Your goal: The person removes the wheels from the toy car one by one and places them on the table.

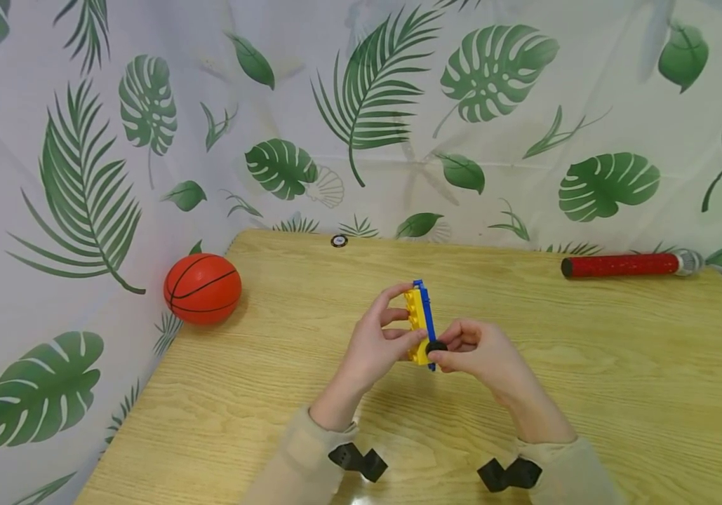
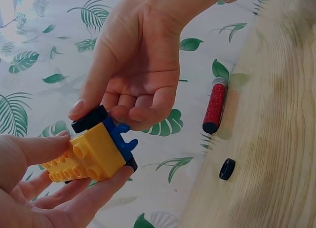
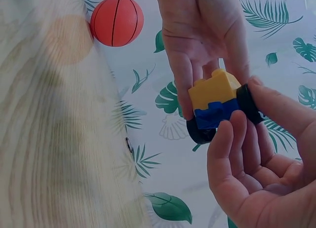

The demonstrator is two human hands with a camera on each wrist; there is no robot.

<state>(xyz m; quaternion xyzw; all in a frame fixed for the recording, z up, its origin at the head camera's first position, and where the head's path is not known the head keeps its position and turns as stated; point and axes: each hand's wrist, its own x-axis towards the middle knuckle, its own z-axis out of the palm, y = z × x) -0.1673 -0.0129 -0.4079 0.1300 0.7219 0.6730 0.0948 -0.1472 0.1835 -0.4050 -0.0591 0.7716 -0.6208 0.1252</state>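
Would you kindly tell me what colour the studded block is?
The studded block is yellow, showing best in the left wrist view.

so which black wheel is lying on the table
The lone wheel near the table's far edge, close to the leafy backdrop. The other wheels in view sit against the yellow and blue toy, the right hand pinching one.

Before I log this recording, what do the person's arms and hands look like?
The left sleeve and right sleeve are long and beige. A small, angular black attachment sits by the left cuff, with a similar black piece by the right. The left hand and right hand wear no gloves.
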